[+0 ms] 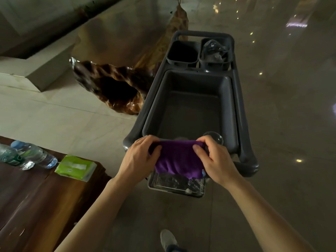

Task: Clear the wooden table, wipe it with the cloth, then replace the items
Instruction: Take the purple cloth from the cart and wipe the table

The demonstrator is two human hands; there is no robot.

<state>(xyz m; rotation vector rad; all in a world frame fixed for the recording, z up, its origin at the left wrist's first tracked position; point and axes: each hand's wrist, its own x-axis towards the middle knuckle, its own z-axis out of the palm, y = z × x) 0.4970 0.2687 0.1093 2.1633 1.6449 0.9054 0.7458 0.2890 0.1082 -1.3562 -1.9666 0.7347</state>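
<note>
Both bare forearms reach out from under my view, and at their ends the fingers (197, 149) are curled shut on a purple microfibre cloth (179, 161): my left hand (141, 157) pinches its left edge, my right hand (216, 159) bunches its right edge, and the fabric hangs slack between them. It sits over the near rim of a grey plastic service cart (243, 124), whose big tub looks empty apart from a clear glass dome (214, 138) just behind my right knuckles. Below the cloth hangs a small grey tray of crinkled clear plastic (176, 184). Off to my left, well apart from the cart, the brown wooden table (41, 197) carries two clear plastic water bottles lying down (27, 155) and a green tissue packet (76, 167) near its corner, so I judge clearing is not yet done. The risk I see is wiping before those come off: the bottles would roll and the packet, close to the edge, could be swept to the floor. The dangling cloth could also snag the tray.
</note>
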